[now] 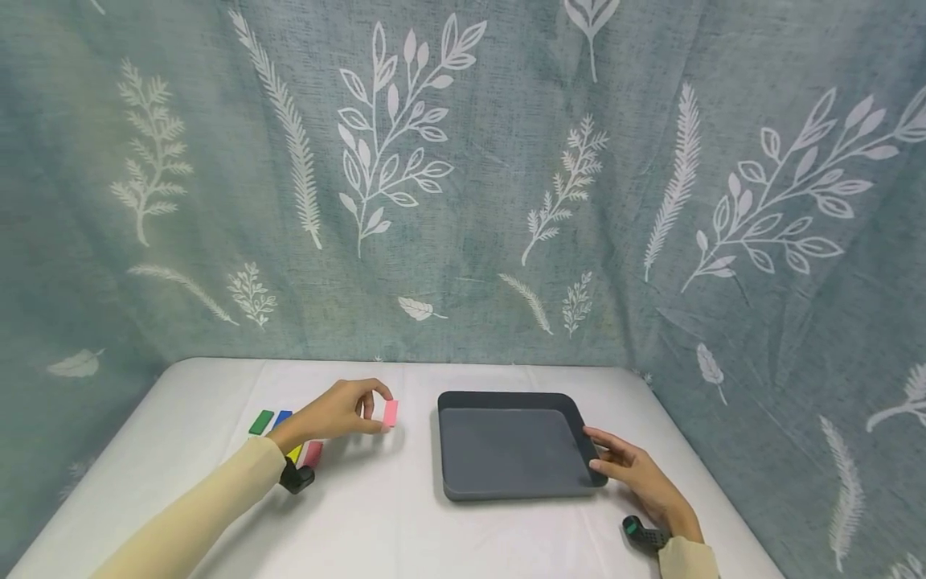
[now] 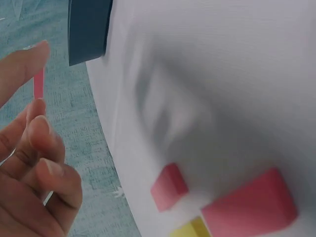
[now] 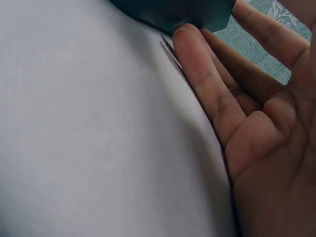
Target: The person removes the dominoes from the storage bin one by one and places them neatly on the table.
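Observation:
My left hand (image 1: 343, 414) pinches a pink rectangular block (image 1: 391, 413) between thumb and fingertips, above the white table, left of the tray. In the left wrist view, the pink block (image 2: 38, 85) shows as a narrow strip between the fingertips. The shallow dark grey tray (image 1: 514, 454) lies flat mid-table, with nothing in it. At the tray's right wall rests my right hand (image 1: 637, 474), its fingertips touching the rim. The right wrist view shows extended fingers (image 3: 200, 59) against the tray's outer side (image 3: 173, 12).
Under my left forearm lie a green block (image 1: 261, 422), a blue block (image 1: 283, 416), a yellow block (image 1: 294, 453) and a red block (image 1: 312, 454), partly covered by the arm. A leaf-patterned green curtain (image 1: 463, 289) hangs behind the white table (image 1: 362, 531).

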Available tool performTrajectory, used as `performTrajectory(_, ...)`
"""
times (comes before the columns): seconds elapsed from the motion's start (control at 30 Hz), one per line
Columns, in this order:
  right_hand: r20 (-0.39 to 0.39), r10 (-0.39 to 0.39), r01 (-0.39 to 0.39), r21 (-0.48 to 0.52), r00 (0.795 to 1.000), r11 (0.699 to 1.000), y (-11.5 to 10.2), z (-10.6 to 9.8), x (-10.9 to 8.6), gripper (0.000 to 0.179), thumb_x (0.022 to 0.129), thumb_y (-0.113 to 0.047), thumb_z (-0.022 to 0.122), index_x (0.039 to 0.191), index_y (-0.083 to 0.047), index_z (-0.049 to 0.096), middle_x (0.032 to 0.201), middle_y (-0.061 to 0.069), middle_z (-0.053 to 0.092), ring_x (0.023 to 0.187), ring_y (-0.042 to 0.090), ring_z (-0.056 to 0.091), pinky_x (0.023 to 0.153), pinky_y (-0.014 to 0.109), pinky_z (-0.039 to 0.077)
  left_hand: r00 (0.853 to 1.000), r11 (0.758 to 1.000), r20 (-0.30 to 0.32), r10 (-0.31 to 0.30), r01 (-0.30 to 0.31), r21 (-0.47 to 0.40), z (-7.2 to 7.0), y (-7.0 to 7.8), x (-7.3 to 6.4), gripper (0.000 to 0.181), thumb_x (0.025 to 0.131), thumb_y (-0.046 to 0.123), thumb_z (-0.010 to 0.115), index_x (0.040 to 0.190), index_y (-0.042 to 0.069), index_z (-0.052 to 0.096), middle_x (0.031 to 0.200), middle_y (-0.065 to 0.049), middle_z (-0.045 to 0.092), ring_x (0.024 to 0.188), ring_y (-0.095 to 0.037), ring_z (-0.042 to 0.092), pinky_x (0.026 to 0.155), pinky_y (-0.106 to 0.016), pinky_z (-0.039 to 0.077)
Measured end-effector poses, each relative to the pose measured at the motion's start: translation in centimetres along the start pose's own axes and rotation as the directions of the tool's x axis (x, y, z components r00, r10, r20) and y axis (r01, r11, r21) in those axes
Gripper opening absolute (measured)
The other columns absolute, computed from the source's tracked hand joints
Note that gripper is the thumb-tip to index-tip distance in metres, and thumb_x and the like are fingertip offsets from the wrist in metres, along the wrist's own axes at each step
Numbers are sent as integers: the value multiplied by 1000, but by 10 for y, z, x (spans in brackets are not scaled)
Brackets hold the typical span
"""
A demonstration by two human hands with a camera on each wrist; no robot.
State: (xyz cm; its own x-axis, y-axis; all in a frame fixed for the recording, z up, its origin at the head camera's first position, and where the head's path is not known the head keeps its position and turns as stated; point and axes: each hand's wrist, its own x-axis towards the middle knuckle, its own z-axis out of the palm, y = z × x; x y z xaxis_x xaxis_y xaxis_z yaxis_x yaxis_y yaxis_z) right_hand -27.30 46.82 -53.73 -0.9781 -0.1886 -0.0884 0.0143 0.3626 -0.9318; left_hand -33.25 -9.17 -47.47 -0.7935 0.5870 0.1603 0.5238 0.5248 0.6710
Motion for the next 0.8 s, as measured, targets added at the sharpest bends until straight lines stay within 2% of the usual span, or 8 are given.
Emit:
performTrajectory(0.3, 3, -8, 8, 8, 1000, 1000, 0, 1, 0, 63, 98, -20, 72, 156, -16, 47, 162, 11, 37, 135, 14, 45, 99, 25, 43, 1000, 1000, -12, -13, 13, -5, -1, -6, -17, 43, 87, 31, 86, 121, 17, 65, 77, 6, 59, 63, -12, 53, 59, -27, 45)
performTrajectory(0.6, 9, -14, 14, 11, 1000, 1000, 0, 1, -1, 62, 99, -20, 71, 156, -16, 46, 162, 11, 37, 132, 21, 49, 100, 31, 43, 999, 999, -28, -37, 36, -27, -2, -10, -35, 43, 85, 32, 87, 119, 15, 66, 74, 3, 55, 59, -8, 48, 60, -27, 44)
performTrajectory(0.8, 3, -6, 6, 6, 1000, 1000, 1, 1, -1, 63, 99, -20, 72, 156, -16, 46, 162, 11, 37, 133, 20, 48, 101, 30, 43, 998, 998, -29, -60, 59, -33, -2, -14, -44, 41, 86, 28, 86, 118, 14, 66, 70, 5, 50, 59, -5, 44, 63, -26, 45)
